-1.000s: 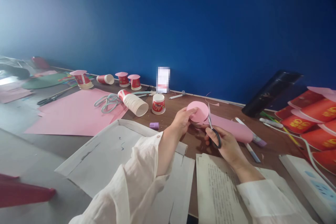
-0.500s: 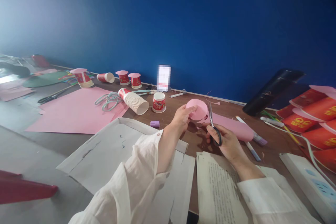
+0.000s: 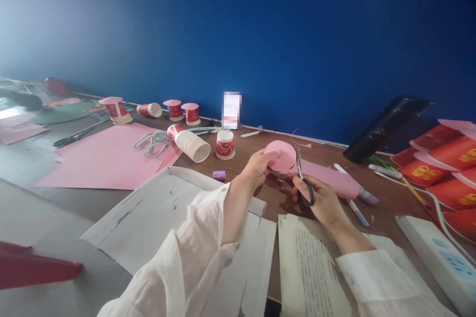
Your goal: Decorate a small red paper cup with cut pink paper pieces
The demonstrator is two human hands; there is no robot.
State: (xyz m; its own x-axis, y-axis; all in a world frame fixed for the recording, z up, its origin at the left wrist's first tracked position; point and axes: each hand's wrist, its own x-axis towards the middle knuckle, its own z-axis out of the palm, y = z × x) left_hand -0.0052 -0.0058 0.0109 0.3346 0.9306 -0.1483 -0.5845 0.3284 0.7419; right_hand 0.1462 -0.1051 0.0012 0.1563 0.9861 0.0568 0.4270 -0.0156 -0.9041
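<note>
My left hand pinches a round piece of pink paper between thumb and fingers, above the brown table. In my right hand is a pair of scissors with dark handles, blades pointing up against the disc's right edge. Behind my right hand lies a rolled pink sheet. Left of the disc, a red and white paper cup stands upside down or upright; I cannot tell which. A stack of paper cups lies on its side beyond it.
Printed sheets and a power strip lie near me on the right. To the left are a white box lid, a large pink sheet and a coiled cord. A black cylinder leans beside red paper cups.
The pink disc has shifted and turned slightly in my left hand, toward the scissors. A thin offcut under its edge looks different. Both hands remain in nearly the same place.
</note>
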